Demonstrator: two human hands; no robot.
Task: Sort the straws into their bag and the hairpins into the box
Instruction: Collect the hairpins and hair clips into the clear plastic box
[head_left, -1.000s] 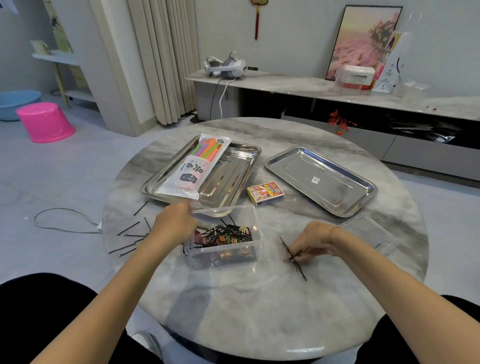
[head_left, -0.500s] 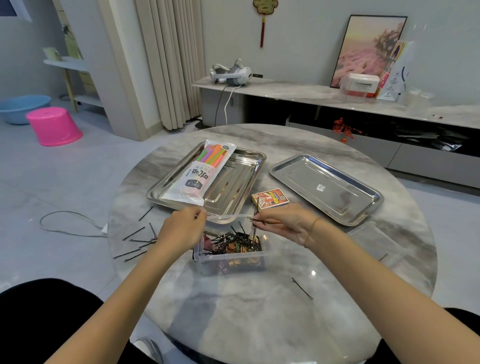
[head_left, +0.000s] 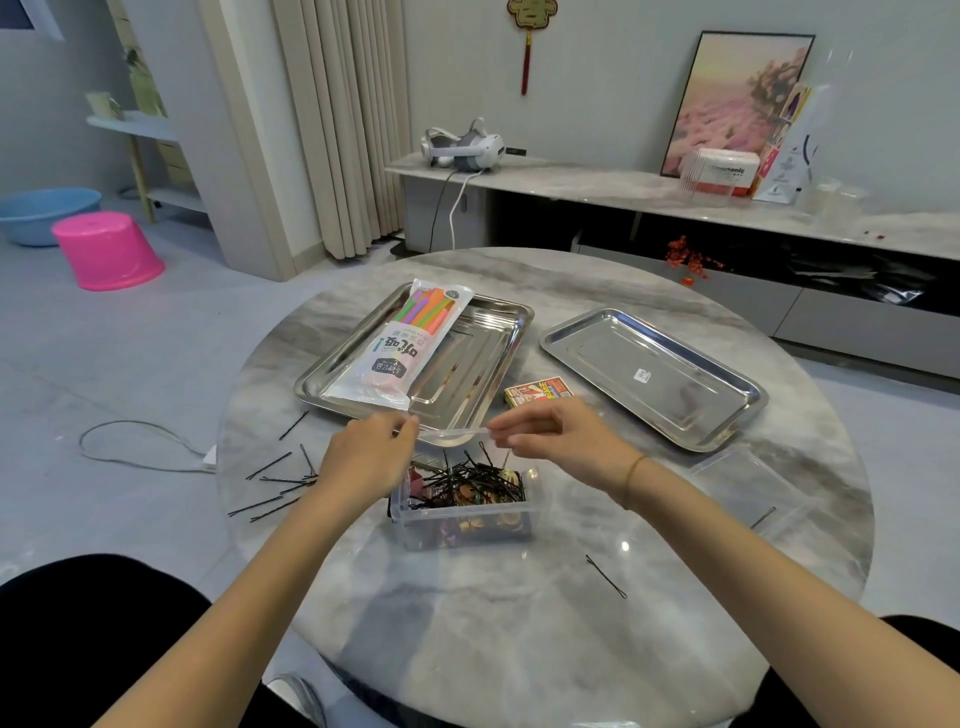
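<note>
Round marble table (head_left: 467, 649) is carrying two steel trays side by side. The left tray (head_left: 467, 374) is holding the straw bag (head_left: 410, 348), which is lying flat with coloured straws showing at its far end. The right tray (head_left: 675, 410) is lying beside it. The box (head_left: 467, 519), clear plastic, is sitting just in front of the left tray with black hairpins (head_left: 467, 480) lying heaped inside. A clear lid (head_left: 748, 483) is lying to the right, one pin on it. The left hand (head_left: 369, 457) is gripping the box's far-left rim, fingers curled. The right hand (head_left: 550, 441) is hovering at the far-right rim with fingertips drawn together; cannot tell whether it is holding anything. A small printed packet (head_left: 537, 396) is lying between the trays. Loose hairpins (head_left: 280, 483) are lying left of the box, and a single pin (head_left: 605, 576) is lying at front right.
</note>
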